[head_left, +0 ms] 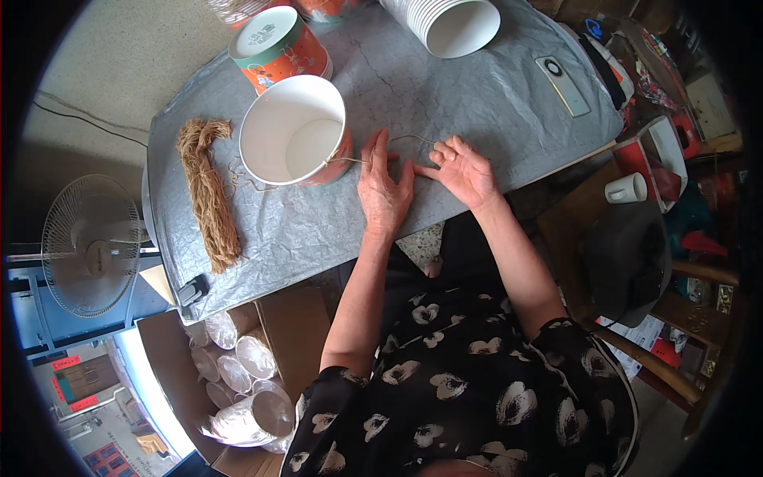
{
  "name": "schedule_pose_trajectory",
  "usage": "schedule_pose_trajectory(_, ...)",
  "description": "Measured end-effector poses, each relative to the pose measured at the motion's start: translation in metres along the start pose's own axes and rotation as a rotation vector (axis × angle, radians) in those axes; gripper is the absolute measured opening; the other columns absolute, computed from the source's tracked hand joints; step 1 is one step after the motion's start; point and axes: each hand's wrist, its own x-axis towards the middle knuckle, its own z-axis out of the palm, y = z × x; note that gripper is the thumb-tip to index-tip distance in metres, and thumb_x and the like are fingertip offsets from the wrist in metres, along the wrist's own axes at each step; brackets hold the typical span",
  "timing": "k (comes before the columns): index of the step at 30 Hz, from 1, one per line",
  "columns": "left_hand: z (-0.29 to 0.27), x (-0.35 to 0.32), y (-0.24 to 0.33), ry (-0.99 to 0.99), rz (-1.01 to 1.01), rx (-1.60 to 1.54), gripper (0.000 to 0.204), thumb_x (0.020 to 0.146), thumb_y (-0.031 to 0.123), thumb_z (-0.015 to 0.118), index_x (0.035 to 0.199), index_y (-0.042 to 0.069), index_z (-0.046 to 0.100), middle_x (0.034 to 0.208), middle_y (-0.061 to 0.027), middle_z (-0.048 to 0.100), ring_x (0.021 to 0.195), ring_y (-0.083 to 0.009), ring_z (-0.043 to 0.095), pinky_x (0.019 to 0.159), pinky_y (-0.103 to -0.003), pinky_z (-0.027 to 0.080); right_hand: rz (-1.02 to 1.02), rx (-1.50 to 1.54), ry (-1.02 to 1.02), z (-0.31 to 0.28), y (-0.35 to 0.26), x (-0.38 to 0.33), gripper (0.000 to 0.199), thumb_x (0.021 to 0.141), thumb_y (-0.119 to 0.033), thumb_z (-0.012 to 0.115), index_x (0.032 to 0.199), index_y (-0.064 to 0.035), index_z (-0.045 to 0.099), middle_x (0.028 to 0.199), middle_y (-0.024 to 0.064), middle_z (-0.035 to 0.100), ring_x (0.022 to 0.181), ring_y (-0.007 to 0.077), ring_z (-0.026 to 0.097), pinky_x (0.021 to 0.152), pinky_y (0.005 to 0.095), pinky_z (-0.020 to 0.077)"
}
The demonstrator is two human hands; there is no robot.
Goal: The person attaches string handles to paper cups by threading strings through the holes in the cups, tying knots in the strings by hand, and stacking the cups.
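A white-lined paper bucket (262, 131) with an orange and green outside stands tilted at the table's near edge, its mouth facing up. From its right rim a thin piece of twine (347, 160) runs taut to my left hand (383, 191), whose fingers are fairly straight and seem to pinch it. Beyond them the twine arcs loosely to my right hand (467, 173), where curled fingers grip it. The hands are close together, right of the bucket. A thick bundle of brown twine (208, 195) lies left of the bucket, with loose strands beside it.
Behind stand an upturned orange bucket (274, 52) and a stack of white-lined buckets (461, 28) on its side. A phone (562, 85) lies at the right, a small black object (192, 289) at the front left corner. Below left, a cardboard box (298, 334) holds wrapped cups, near a fan (94, 246).
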Motion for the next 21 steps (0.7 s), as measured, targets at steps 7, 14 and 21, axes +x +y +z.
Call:
schedule_pose_trajectory(7, 0.003, 0.002, 0.0, 0.025, -0.029, -0.034, 0.072, 0.084, 0.007, 0.075, 0.149, 0.007, 0.045, 0.146, -0.0158, 0.051, 0.094, -0.0253, 0.07, 0.081, -0.039, 0.059, -0.003, 0.019, 0.004, 0.001, -0.002, 0.001, 0.016, 0.102, -0.029, 0.062, 0.092, -0.0167, 0.06, 0.09, -0.0023, 0.056, 0.102, 0.0168, 0.055, 0.118, 0.0669, 0.0254)
schedule_pose_trajectory(14, 0.0, 0.001, 0.001, 0.049, 0.022, -0.032, 0.064, 0.085, 0.006, 0.074, 0.144, 0.006, 0.049, 0.141, -0.0156, 0.054, 0.09, -0.0246, 0.071, 0.078, -0.039, 0.059, 0.007, -0.041, 0.014, 0.006, -0.001, 0.001, 0.016, 0.102, -0.03, 0.06, 0.1, -0.0142, 0.063, 0.101, 0.0007, 0.062, 0.116, 0.0194, 0.056, 0.116, 0.0623, 0.0314)
schedule_pose_trajectory(21, -0.012, -0.01, 0.013, 0.079, 0.048, -0.264, 0.03, 0.089, 0.002, 0.07, 0.119, 0.003, 0.066, 0.114, -0.0108, 0.068, 0.074, -0.0171, 0.068, 0.068, -0.03, 0.056, -0.042, -0.895, 0.312, 0.033, -0.001, -0.006, 0.019, 0.102, -0.022, 0.065, 0.111, -0.0066, 0.072, 0.099, 0.0017, 0.067, 0.086, 0.0105, 0.063, 0.077, 0.0256, 0.0519)
